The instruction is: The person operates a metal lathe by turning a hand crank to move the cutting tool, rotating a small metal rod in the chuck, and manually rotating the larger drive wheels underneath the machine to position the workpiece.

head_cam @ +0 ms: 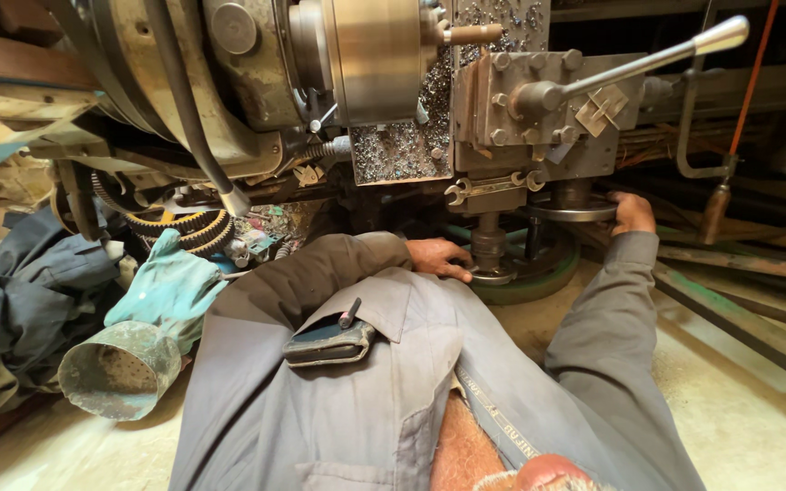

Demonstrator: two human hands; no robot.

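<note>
left hand [438, 257] at frame centre, fingers curled on the green handwheel [539, 284]; right hand [631, 213] grips a grey wheel [575, 211] at centre right, its fingers hidden behind it.

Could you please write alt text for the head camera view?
A person in a grey work shirt works a lathe, left hand on a handwheel, right hand on another handwheel. Metal swarf litters the carriage.

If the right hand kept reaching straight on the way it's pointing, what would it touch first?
The right hand points up and leftward at the round metal handwheel under the lathe carriage. It seems to touch the wheel's rim already, so that comes first, though depth is hard to judge.
</note>
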